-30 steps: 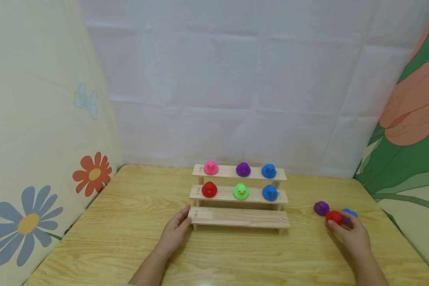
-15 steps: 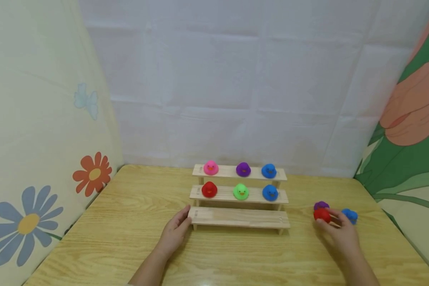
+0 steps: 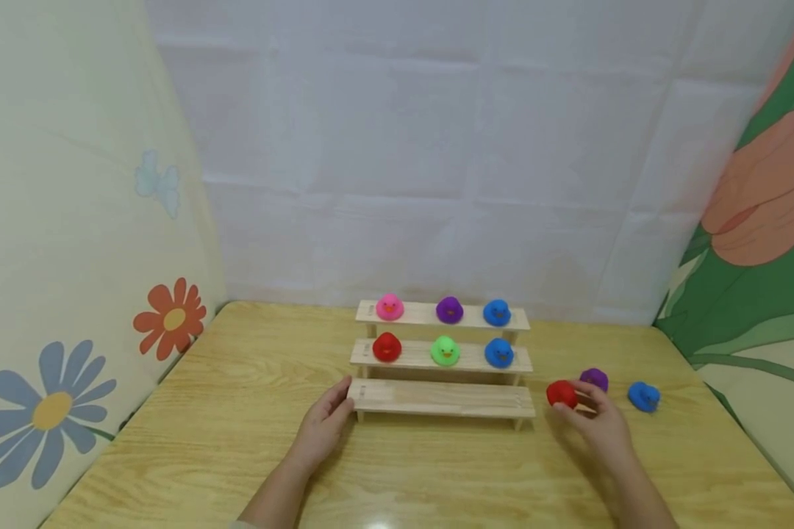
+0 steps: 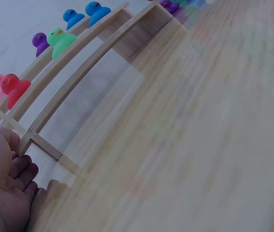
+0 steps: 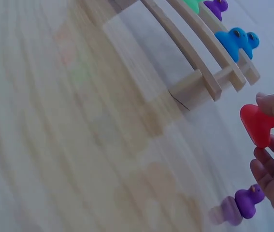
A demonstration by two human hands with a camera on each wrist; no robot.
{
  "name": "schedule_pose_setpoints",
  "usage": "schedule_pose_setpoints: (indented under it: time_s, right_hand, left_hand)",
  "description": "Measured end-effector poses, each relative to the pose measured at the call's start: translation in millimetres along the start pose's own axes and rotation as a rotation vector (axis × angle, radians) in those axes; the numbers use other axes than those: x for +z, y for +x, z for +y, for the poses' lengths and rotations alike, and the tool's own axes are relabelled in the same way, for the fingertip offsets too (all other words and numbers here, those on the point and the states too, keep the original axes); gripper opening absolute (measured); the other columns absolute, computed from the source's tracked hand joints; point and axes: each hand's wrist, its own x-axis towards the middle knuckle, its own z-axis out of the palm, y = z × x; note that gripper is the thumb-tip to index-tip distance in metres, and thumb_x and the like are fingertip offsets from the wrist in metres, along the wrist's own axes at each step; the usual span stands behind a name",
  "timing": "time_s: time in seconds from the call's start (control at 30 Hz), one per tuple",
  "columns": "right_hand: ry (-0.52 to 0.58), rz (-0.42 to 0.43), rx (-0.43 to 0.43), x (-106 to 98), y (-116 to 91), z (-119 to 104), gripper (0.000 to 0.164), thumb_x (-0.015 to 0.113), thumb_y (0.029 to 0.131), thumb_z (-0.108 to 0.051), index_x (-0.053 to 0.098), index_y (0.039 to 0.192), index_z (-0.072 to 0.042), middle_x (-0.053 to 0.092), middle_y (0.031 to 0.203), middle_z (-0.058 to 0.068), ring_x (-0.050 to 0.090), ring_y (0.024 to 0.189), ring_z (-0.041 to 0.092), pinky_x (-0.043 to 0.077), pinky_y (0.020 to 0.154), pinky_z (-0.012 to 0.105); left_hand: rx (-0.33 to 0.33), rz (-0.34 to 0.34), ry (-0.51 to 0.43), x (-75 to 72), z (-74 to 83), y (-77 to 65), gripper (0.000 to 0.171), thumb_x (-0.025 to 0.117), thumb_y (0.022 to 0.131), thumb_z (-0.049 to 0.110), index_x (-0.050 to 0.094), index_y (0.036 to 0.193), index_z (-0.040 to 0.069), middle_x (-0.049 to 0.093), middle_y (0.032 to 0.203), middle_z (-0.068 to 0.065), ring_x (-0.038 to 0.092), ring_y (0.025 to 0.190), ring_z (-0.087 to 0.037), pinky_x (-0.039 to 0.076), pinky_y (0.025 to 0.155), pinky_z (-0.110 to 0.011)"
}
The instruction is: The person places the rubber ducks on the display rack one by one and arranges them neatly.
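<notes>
A red rubber duck (image 3: 562, 395) is pinched between the thumb and fingers of my right hand (image 3: 598, 426), just off the right end of a three-step wooden display stand (image 3: 443, 397). The right wrist view shows that red duck (image 5: 258, 125) raised above the tabletop. My left hand (image 3: 320, 426) holds the left end of the stand's lowest step, its thumb at the plank's corner in the left wrist view. On the middle step sit a red duck (image 3: 387, 347), a green duck (image 3: 445, 351) and a blue duck (image 3: 499, 353). The top step carries pink (image 3: 390, 307), purple (image 3: 449, 310) and blue ducks (image 3: 497, 313).
Behind my right hand a purple duck (image 3: 594, 379) stands on the wood-grain table (image 3: 437, 477), partly covered by the fingers. Farther right lies a blue duck (image 3: 644, 397). A white cloth (image 3: 437, 147) hangs at the back, with flower-printed cloths on both sides.
My right hand has carried the red duck leftward, from beside the blue duck, past the purple one, toward the stand. The loose blue duck is now uncovered. My left hand stays in place.
</notes>
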Motion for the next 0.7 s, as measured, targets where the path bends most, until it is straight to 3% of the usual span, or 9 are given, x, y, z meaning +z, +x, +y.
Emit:
schedule_pose_setpoints:
  time_s: [0.1,0.2,0.5,0.7]
  right_hand:
    - [0.024,0.002,-0.026,6.0,-2.7,-3.1,0.055,0.074,0.088,-0.02,0.053,0.136,-0.002,0.054,0.138,0.021,0.051,0.095,-0.008,0.049,0.079,0.009]
    - [0.037,-0.008,-0.046,11.4,-5.4,-6.3,0.054,0.075,0.087,-0.018,0.054,0.135,-0.002,0.055,0.135,0.022,0.052,0.094,-0.006,0.05,0.079,0.011]
    - [0.049,-0.061,-0.069,28.9,-11.0,-18.7,0.054,0.077,0.084,-0.016,0.057,0.132,-0.001,0.059,0.132,0.022,0.061,0.109,0.023,0.05,0.081,0.014]
    - [0.065,-0.086,-0.081,40.4,-14.1,-24.2,0.053,0.079,0.082,-0.014,0.059,0.13,-0.004,0.062,0.128,0.02,0.063,0.104,0.024,0.051,0.081,0.017]
  left_hand:
    - [0.002,0.008,-0.001,0.5,0.2,0.8,0.049,0.046,0.103,0.01,0.035,0.149,-0.003,0.039,0.153,-0.022,0.034,0.144,-0.032,0.028,0.119,-0.046]
    - [0.006,0.013,-0.001,0.6,-0.7,1.9,0.048,0.046,0.103,0.009,0.036,0.148,-0.004,0.039,0.153,-0.022,0.034,0.144,-0.032,0.028,0.119,-0.045]
    - [0.002,0.011,0.006,-0.4,-2.1,2.5,0.048,0.046,0.103,0.01,0.036,0.148,-0.003,0.039,0.153,-0.022,0.034,0.144,-0.033,0.028,0.119,-0.046]
    - [0.004,0.009,-0.003,0.0,-1.6,2.3,0.048,0.046,0.103,0.011,0.036,0.148,-0.004,0.039,0.153,-0.022,0.034,0.144,-0.033,0.029,0.119,-0.046]
